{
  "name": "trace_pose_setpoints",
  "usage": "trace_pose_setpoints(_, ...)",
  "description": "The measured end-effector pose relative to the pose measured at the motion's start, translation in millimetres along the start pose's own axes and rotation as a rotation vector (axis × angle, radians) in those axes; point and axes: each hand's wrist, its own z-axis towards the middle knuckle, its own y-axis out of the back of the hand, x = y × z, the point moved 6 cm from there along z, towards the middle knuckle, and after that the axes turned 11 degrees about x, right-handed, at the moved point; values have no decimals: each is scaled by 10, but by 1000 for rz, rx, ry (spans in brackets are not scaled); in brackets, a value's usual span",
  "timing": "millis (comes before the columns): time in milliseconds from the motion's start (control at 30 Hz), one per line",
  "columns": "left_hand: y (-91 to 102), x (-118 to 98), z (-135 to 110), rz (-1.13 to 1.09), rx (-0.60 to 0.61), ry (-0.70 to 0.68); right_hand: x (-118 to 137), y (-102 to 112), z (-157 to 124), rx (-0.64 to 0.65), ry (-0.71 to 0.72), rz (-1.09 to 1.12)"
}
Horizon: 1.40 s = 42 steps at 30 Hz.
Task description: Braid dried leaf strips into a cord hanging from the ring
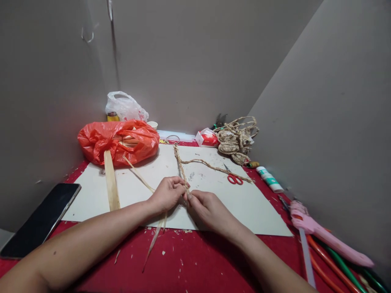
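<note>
A twisted straw cord (pixel 179 162) runs down the white board (pixel 253 211) from near a thin metal ring (pixel 173 140). My left hand (pixel 167 195) pinches its lower end between thumb and fingers. Close beside it, my right hand (pixel 209 208) grips the same end, thumb against fingers. A second straw length (pixel 210 165) branches off to the right. Loose pale fibre strips (pixel 154 240) hang below my left hand, and one narrow strip (pixel 139 176) lies behind it. Red-handled scissors (pixel 234 178) rest across the branching length. My fingertips partly hide the cord's end.
A red plastic bag (pixel 91 142) holding dried strips stands back left, one wide strip (pixel 110 179) hanging out. A phone (pixel 39 219) lies left. Coiled straw rope (pixel 229 142), a tissue pack (pixel 208 139) and a white-green tube (pixel 270 179) are right. A pink glue gun (pixel 330 236) lies near right.
</note>
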Motion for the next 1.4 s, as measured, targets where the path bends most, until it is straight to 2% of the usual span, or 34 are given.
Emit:
trace_pose_setpoints(267,-8,-59,-34,134,-23,-106,38,11,-23,-76,-77,-144)
trace_pose_setpoints(433,14,-70,-60,245,-53,-158,91,-40,-21,-40,-117,-240)
trace_pose_setpoints(667,-49,58,-60,-67,-58,-45,143,-134,-27,-24,-176,-592)
trace_pose_setpoints(867,-100,85,-118,-284,-77,104,207,-229,-29,40,-73,-674)
trace_pose_setpoints(967,-75,76,-123,-246,-76,170,239,-256,-70,126,10,-583)
trace_pose_setpoints(1067,-41,77,-106,-227,-48,193,309,-214,-137,213,129,-315)
trace_pose_setpoints(1100,-34,79,-98,-238,-33,192,322,-145,-152,177,143,-204)
trace_pose_setpoints(1133,-31,81,-90,-250,-14,192,314,-40,-160,85,134,-100)
trace_pose_setpoints(1233,-34,79,-73,-251,39,195,165,303,-191,-308,10,115)
trace_pose_setpoints(1267,-40,76,-72,-247,54,204,103,352,-182,-366,-28,157)
trace_pose_setpoints(1300,-44,71,-73,-244,61,211,49,362,-152,-368,-53,196)
trace_pose_setpoints(1400,-52,50,-79,-249,58,214,-57,256,-19,-224,-71,314)
